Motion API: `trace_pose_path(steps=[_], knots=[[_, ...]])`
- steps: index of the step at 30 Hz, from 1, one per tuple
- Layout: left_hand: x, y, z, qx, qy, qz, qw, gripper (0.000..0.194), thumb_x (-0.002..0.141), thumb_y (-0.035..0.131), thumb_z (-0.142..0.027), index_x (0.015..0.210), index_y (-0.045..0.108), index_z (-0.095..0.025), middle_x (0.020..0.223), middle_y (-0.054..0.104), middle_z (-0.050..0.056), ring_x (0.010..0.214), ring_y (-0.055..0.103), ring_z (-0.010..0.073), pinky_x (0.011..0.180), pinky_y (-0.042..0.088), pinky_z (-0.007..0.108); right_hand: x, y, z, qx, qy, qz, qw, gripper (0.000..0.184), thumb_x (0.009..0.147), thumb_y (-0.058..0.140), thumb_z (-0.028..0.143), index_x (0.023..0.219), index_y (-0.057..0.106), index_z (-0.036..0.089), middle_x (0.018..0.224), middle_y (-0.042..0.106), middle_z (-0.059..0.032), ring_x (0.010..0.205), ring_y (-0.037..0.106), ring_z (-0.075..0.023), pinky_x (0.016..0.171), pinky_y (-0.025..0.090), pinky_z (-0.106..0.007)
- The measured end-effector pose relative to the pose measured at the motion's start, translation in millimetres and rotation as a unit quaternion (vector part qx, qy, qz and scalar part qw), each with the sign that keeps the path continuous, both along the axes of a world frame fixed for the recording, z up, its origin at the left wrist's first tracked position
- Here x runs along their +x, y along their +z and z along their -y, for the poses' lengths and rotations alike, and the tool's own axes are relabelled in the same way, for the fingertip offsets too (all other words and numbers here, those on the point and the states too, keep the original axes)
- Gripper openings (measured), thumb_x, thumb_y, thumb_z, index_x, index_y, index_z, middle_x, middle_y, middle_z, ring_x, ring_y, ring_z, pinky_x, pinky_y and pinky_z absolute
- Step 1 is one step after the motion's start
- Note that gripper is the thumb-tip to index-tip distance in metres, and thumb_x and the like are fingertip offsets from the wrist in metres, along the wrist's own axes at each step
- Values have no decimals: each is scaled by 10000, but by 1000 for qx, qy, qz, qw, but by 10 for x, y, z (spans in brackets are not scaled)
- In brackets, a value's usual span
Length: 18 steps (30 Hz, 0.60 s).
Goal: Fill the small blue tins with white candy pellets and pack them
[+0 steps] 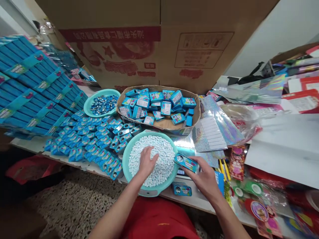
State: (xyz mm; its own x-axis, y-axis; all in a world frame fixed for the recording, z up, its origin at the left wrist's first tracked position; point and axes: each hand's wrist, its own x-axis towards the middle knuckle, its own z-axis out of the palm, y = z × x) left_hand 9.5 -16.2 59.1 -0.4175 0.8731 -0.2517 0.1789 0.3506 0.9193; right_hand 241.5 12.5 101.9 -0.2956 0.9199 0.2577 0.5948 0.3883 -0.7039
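Observation:
My left hand [147, 161] reaches into a round turquoise basin [125, 162] filled with small white candies [163, 151]. Its thumb is spread from the fingers, and the fingertips touch the candies. To the right, my right hand [205, 177] grips a small blue candy box [184, 162] with a round opening at one end, tilted near the basin's rim. Beneath that hand, a scale with a lit display [181, 172] is partly hidden. A similar blue box [182, 190] lies at the table's front edge.
Rows of blue boxes [97, 141] cover the left side. Behind them stands a turquoise bowl [87, 107] of shiny blue pieces. A cardboard tray [159, 124] holds more boxes before a large carton [139, 20]. Stacked blue packs [30, 76] rise at left; tape rolls [255, 187] lie right.

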Motion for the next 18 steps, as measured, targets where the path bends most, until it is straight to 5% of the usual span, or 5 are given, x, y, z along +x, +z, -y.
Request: trace_pose_path(steps=[2, 7, 12, 18], knots=[[-195, -92, 127, 12, -26, -127, 991, 321, 708, 606, -354, 983, 634, -191, 1173, 587, 102, 1179, 476, 268, 1039, 325, 456, 298, 72, 208, 0, -28, 15, 1000, 275, 785, 618, 425, 983, 590, 237, 895, 675, -40, 802, 643, -215, 703, 512, -326], [-483, -301, 389, -50, -45, -179, 982, 358, 748, 501, -458, 939, 634, -186, 1003, 625, 93, 987, 574, 258, 867, 474, 436, 917, 32, 834, -6, -44, 94, 995, 252, 805, 584, 413, 994, 593, 248, 877, 692, -35, 775, 671, -212, 650, 539, -297], [-379, -335, 424, -55, -66, -178, 980, 349, 752, 493, -470, 902, 640, -192, 960, 633, 78, 908, 597, 232, 795, 501, 384, 960, -543, 1229, -50, -110, 122, 985, 247, 820, 530, 466, 907, 580, 240, 792, 691, -34, 693, 680, -215, 574, 548, -301], [-237, -260, 285, -18, -83, -218, 972, 270, 782, 480, -381, 914, 640, -209, 970, 647, 65, 956, 602, 232, 885, 471, 414, 748, -1224, 1187, -22, -223, 108, 969, 350, 838, 462, 550, 938, 557, 228, 793, 679, -82, 673, 671, -254, 504, 537, -329]])
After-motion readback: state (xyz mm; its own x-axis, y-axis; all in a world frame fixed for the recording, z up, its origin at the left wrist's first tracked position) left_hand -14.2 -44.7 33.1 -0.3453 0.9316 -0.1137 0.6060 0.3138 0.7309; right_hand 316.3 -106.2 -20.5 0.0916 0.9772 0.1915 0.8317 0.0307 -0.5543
